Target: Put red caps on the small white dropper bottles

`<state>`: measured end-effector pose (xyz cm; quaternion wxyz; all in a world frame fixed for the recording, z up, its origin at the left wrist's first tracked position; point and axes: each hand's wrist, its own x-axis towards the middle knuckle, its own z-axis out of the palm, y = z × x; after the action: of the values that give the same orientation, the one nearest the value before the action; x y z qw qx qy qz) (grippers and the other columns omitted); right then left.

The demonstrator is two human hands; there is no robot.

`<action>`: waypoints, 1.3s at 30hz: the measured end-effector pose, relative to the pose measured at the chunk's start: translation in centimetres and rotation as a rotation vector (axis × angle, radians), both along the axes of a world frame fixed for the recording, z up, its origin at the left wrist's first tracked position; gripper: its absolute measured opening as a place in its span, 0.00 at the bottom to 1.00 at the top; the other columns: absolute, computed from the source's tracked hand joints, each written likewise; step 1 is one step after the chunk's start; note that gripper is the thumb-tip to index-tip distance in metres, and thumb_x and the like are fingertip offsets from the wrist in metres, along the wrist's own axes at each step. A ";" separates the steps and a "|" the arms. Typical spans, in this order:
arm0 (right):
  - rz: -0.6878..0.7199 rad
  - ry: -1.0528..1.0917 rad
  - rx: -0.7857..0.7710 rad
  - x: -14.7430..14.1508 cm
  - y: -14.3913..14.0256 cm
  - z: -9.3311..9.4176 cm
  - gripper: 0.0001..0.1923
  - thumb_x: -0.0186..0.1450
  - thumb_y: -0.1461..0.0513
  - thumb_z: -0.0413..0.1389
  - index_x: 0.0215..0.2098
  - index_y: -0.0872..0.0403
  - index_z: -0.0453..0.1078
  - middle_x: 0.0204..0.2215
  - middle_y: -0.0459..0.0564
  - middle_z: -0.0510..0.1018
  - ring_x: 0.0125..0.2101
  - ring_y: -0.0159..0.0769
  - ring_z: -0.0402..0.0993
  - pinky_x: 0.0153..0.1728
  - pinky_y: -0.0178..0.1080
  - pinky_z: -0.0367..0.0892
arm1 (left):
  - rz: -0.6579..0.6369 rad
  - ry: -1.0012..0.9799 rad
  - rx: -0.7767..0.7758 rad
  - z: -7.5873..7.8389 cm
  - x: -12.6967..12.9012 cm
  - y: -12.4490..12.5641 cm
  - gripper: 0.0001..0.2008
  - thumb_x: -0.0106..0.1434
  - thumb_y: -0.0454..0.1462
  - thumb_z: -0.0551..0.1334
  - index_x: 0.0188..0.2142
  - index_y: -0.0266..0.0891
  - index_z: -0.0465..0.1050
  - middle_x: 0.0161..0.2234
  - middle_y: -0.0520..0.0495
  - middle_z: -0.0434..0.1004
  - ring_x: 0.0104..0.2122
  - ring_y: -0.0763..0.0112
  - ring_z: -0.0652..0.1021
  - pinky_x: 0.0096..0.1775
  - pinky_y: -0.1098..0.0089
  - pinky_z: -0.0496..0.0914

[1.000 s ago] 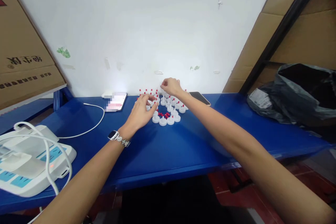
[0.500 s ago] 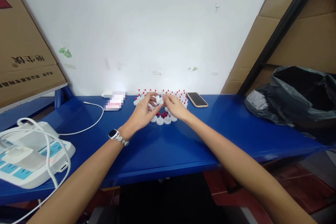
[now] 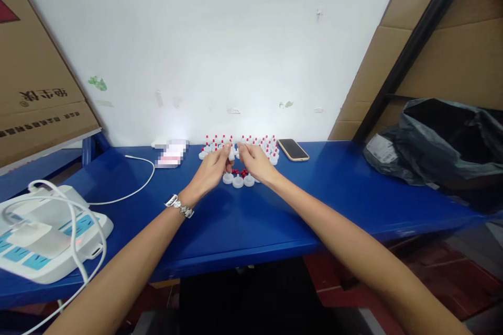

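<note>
My left hand point(image 3: 212, 170) is closed, thumb and fingers pinching a white nozzle cap point(image 3: 231, 156). Close beside it, my right hand point(image 3: 256, 161) has its thumb and fingertips pressed together at the cap's right side; whatever lies in that pinch is too small and hidden to make out. Below the hands are several small red tips point(image 3: 244, 172), loose on the table. A row of white nozzle caps point(image 3: 238, 182) without red tips stands in front of them. Behind and to both sides stand several white caps with red tips point(image 3: 274, 157), partly covered by my hands.
A phone point(image 3: 293, 149) lies on the blue table point(image 3: 259, 225) right of the caps. On the left are a white power strip point(image 3: 55, 246) with cables and a blurred pinkish item point(image 3: 172, 154). A black plastic bag point(image 3: 436, 141) sits at right. Cardboard point(image 3: 43, 63) leans at left.
My left hand has turned and its spread fingers have closed around the white cap. My right hand stays in a pinch beside it, slightly lower. The view has shifted slightly.
</note>
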<state>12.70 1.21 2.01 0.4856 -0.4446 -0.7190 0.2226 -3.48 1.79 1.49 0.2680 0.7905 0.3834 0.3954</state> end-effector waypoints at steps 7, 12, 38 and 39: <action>-0.056 0.056 -0.027 0.3 0.4 -0.2 0.28 0.68 0.41 0.41 0.21 0.51 0.54 0.19 0.42 0.60 0.23 0.31 0.56 0.27 0.36 0.54 | -0.069 -0.092 0.143 0.2 0.1 -0.3 0.25 0.63 0.50 0.63 0.54 0.43 0.63 0.38 0.47 0.74 0.34 0.69 0.75 0.32 0.71 0.69; -0.064 0.047 -0.003 0.3 0.2 -0.1 0.28 0.69 0.42 0.41 0.21 0.52 0.54 0.18 0.42 0.60 0.23 0.30 0.57 0.27 0.36 0.54 | -0.026 -0.081 -0.049 0.1 -0.2 0.2 0.28 0.71 0.55 0.44 0.30 0.39 0.69 0.22 0.48 0.71 0.24 0.69 0.73 0.31 0.67 0.69; 0.021 0.028 0.023 -0.4 -0.6 -0.1 0.25 0.70 0.45 0.42 0.23 0.52 0.57 0.19 0.41 0.60 0.22 0.30 0.56 0.27 0.36 0.53 | -0.091 -0.189 -0.291 0.8 0.0 -0.2 0.29 0.67 0.59 0.49 0.25 0.38 0.66 0.15 0.51 0.65 0.15 0.73 0.69 0.21 0.71 0.67; 0.019 0.021 0.032 -0.4 -0.7 -0.1 0.25 0.70 0.46 0.42 0.23 0.52 0.57 0.19 0.41 0.60 0.22 0.30 0.56 0.27 0.36 0.53 | -0.084 -0.190 -0.341 0.8 0.0 -0.1 0.31 0.66 0.60 0.47 0.25 0.38 0.67 0.15 0.51 0.65 0.15 0.73 0.69 0.20 0.70 0.67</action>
<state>12.29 0.54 1.95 0.4980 -0.4276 -0.7217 0.2200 -3.47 1.66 2.24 0.4492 0.7082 0.3842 0.3861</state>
